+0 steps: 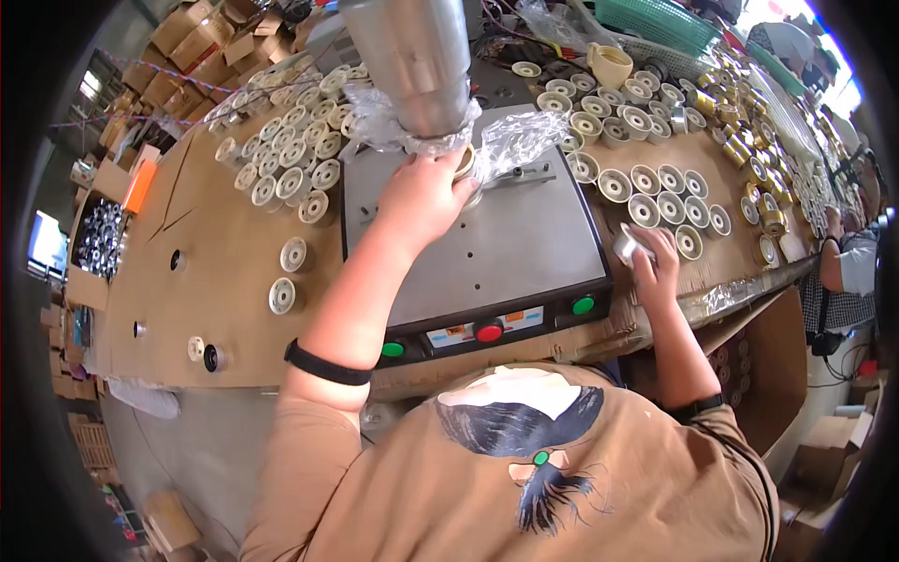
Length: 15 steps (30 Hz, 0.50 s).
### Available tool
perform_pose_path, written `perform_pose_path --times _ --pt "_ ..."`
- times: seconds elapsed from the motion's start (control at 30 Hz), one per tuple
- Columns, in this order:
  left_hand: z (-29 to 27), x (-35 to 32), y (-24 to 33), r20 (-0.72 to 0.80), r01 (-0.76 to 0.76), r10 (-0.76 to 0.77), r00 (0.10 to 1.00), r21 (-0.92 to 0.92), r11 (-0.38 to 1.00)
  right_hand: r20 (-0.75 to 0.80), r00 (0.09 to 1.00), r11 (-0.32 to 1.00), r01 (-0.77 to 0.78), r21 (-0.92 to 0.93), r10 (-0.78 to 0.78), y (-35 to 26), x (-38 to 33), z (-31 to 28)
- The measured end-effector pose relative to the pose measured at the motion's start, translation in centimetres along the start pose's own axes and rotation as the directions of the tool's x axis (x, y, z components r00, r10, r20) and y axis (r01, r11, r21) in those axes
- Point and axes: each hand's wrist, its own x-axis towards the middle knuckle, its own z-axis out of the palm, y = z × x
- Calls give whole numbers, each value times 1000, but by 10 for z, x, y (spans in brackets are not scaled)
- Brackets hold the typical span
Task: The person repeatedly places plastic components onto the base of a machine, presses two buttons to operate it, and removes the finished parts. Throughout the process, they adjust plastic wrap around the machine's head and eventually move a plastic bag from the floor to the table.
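My left hand reaches under the metal ram of a press. Its fingers close on a cream cup-shaped part, partly hidden by the hand and by clear plastic film wrapped about the ram's lower end. Off the right edge of the press's grey plate, my right hand grips a pale round metal cup between thumb and fingers. Close by, to its right, stand rows of cream round cups on the cardboard-covered table.
The press front carries a red button and green buttons either side. More round cups crowd the left; gold-coloured parts lie far right. A cream mug stands at the back. Another person is at the right edge.
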Motion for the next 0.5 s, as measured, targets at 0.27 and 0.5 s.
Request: perform_pose_path --times 0.27,0.5 --pt "-17 -115 -32 104 -72 64 993 73 995 -5 984 951 169 -258 -177 -14 -33 -6" --pt "19 -212 -62 14 199 -200 980 -173 965 358 917 977 120 177 -177 -44 -34 14"
